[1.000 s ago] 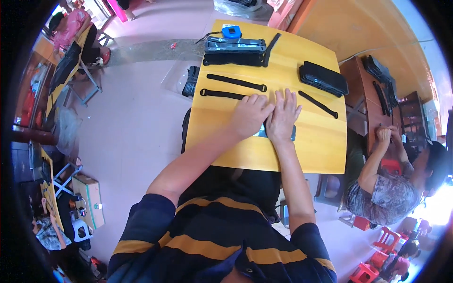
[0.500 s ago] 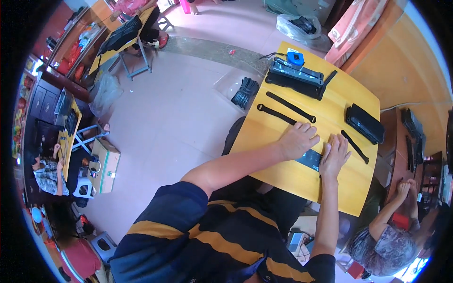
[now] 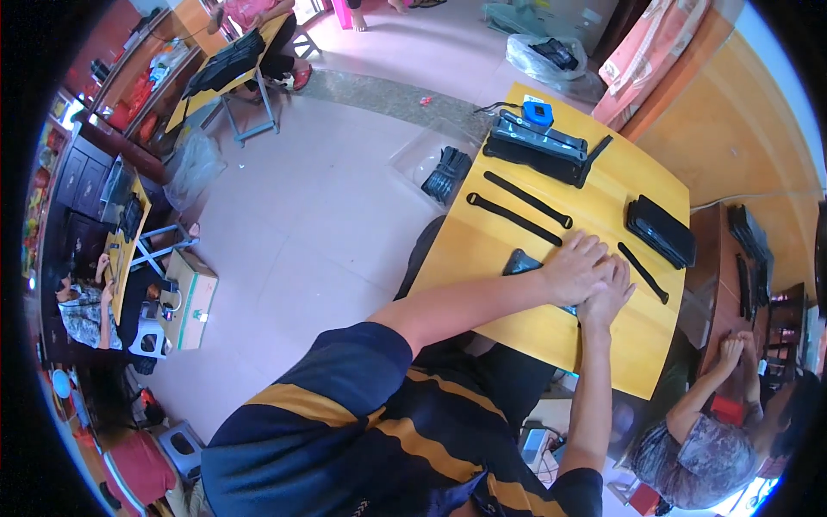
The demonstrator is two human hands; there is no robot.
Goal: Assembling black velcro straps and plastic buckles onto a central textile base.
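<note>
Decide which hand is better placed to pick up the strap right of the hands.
Probably the right hand: it is nearer that strap; the left hand is nearer the paired straps.

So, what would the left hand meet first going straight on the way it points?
Probably the lone black strap right of the left hand, near the strap's upper end; clearance above it is unclear.

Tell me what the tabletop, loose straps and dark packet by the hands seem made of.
Tabletop: wood or laminate, smooth; faint streaks resemble grain. Straps: probably matt fabric, being dull black, though rubber is possible. Packet: likely plastic film, glossy, judging by its sheen.
</note>
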